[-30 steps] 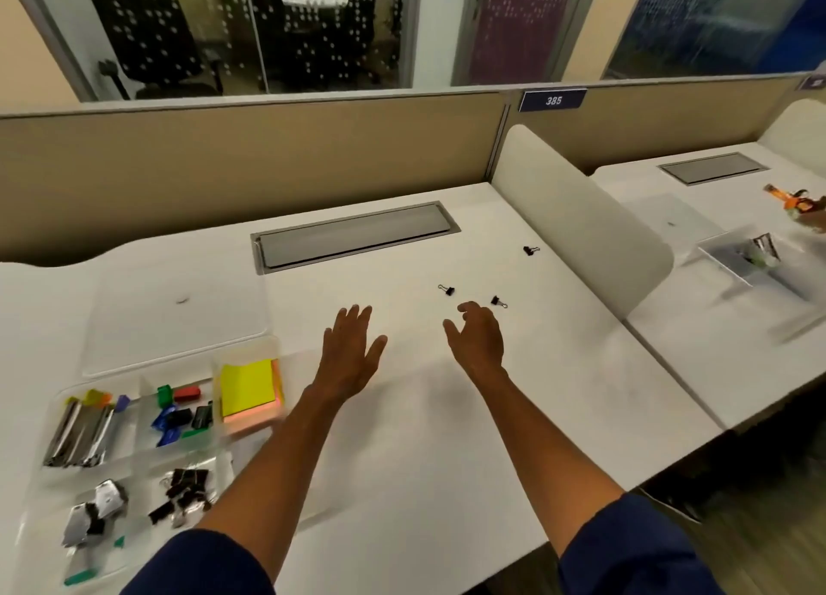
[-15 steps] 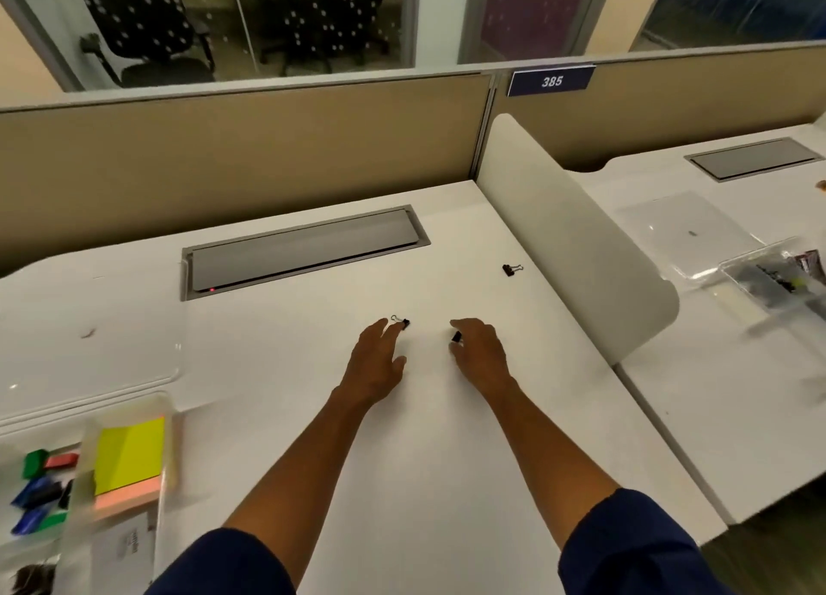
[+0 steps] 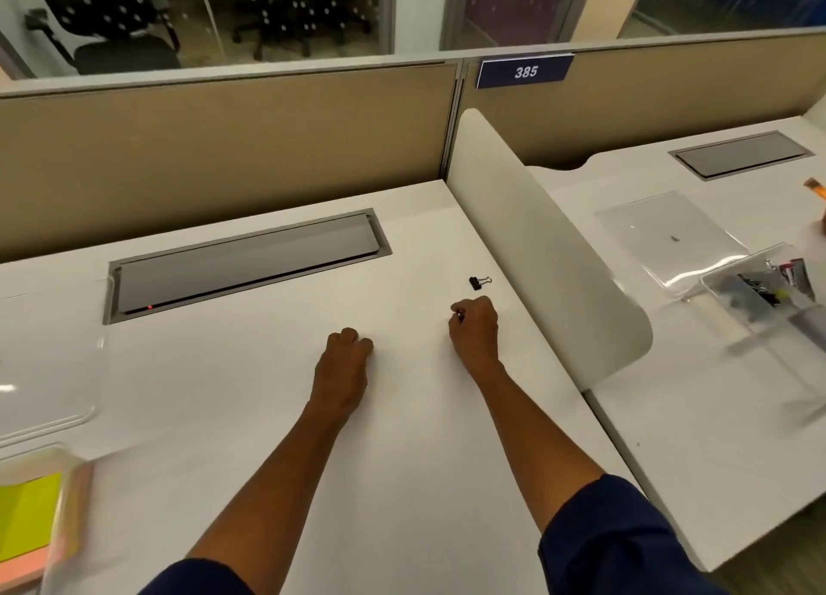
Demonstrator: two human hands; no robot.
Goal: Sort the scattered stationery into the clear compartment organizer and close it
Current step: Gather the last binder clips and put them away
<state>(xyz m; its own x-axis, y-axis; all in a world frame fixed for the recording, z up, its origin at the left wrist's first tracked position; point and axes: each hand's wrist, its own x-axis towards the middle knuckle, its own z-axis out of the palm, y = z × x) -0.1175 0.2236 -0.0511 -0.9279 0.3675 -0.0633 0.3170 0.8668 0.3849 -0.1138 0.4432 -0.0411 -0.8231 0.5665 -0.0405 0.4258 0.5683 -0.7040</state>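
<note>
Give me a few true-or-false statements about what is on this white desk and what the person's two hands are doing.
1. A small black binder clip lies on the white desk beyond the right hand. True.
2. The left hand lies flat with straight fingers. False: its fingers are curled.
3. The yellow sticky notes sit at the desk's right edge. False: they are at the lower left.
4. The blue sign reads 385. True.

A small black binder clip (image 3: 478, 282) lies on the white desk (image 3: 268, 415).
</note>
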